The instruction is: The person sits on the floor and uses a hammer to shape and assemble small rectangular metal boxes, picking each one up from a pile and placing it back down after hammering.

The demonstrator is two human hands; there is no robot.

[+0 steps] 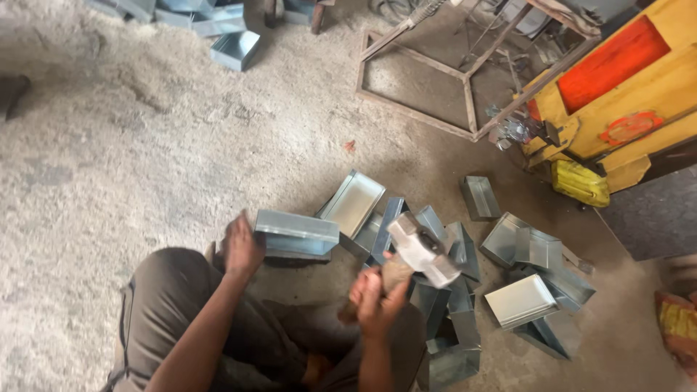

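Note:
My left hand (241, 247) grips the near end of a shiny sheet-metal box (296, 234) that lies on its side on the ground in front of my knee. My right hand (375, 294) is closed around the wooden handle of a hammer (421, 250). Its grey metal head is raised and blurred, just right of the box. A heap of similar sheet-metal boxes (450, 319) lies under and beyond the hammer.
More metal boxes (534, 290) are scattered to the right and one box (234, 49) lies at the top left. A rusty angle-iron frame (435, 80) and a yellow and orange machine (617, 80) stand at the top right. The ground is dusty concrete.

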